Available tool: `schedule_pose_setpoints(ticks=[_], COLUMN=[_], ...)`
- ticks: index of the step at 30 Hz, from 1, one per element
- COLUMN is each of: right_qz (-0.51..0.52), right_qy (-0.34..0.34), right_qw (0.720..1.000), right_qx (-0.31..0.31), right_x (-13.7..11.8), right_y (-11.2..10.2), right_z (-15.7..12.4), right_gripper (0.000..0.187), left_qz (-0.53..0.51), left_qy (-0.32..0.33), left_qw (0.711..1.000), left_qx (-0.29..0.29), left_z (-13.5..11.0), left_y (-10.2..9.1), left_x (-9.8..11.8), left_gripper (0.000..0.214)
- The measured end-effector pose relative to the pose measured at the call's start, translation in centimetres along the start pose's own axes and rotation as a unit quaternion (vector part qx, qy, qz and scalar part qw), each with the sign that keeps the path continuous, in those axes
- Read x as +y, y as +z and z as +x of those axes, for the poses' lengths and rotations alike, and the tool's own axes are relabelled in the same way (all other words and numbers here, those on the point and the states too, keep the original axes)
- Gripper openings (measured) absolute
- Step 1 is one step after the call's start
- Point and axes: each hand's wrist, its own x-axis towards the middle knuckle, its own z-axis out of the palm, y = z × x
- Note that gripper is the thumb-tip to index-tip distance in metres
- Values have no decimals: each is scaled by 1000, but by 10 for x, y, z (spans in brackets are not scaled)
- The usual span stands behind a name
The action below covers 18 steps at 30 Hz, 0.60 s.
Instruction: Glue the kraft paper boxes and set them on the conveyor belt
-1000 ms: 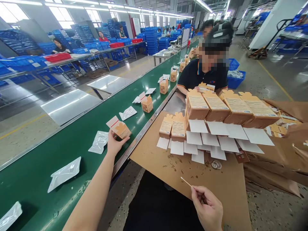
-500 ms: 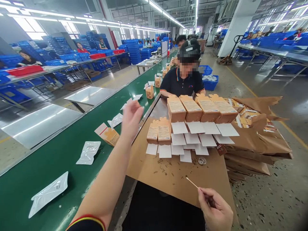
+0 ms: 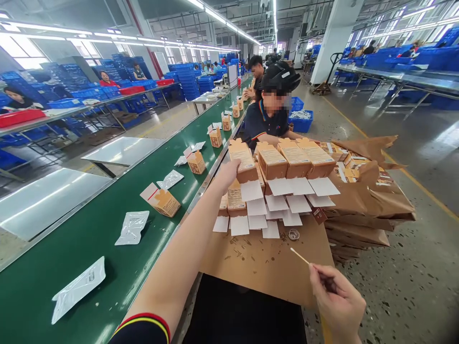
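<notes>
**Left hand on the end box, stick pinched in the right**

Head view: your left hand (image 3: pixel 229 171) is stretched out over the bench (image 3: pixel 258 272) and lies against the near side of the box (image 3: pixel 244 160) at the left end of the row (image 3: pixel 297 160). That box stands on lower boxes and touches its neighbour, with its white flap (image 3: pixel 251 190) hanging toward you. Your fingers press on its side, but the back of the hand hides them, so I cannot tell whether they have closed on it. Your right hand (image 3: pixel 337 306) is low by the bench's near edge, fingers clenched on a thin stick (image 3: pixel 300 257). Its tip points toward the boxes and is clear of them.

To do this well, I judge you should take the box by its two side walls, not by the flap. Lift it straight so the neighbour isn't dragged along, and hold the stick's tip away from the cardboard.

On the belt (image 3: pixel 89 258) to your left lie an open carton (image 3: pixel 163 200) and a pouch (image 3: pixel 132 228). A co-worker (image 3: pixel 268 122) sits beyond the row.
</notes>
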Motion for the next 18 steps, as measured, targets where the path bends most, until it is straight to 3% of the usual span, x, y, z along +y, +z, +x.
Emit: schedule_pose_setpoints(ticks=[3,6,8,12,15,18], right_qz=[-65,-123,-151,-183,-196,-211], right_qy=[3,22,29,21,30,35], right_qw=[998,992,987,977,970,963], right_qx=[17,-11,-41,-107,-143,-164], right_x=[20,42,53,67,75,80], right_y=[3,8,12,20,24,22], right_z=[24,43,50,54,55,55], right_gripper=[37,46,46,43,48,54], left_qz=[-93,-184,-190,-127,-101,-97], left_qy=[-41,12,-2,-127,-180,-185], left_qw=[995,983,982,980,973,970], left_qx=[8,6,11,82,100,126], left_z=[-33,-92,-139,-221,-253,-258], left_y=[-16,-51,-82,-129,-128,-109], left_x=[21,21,-1,-79,-122,-135], left_gripper=[53,70,85,103,101,96])
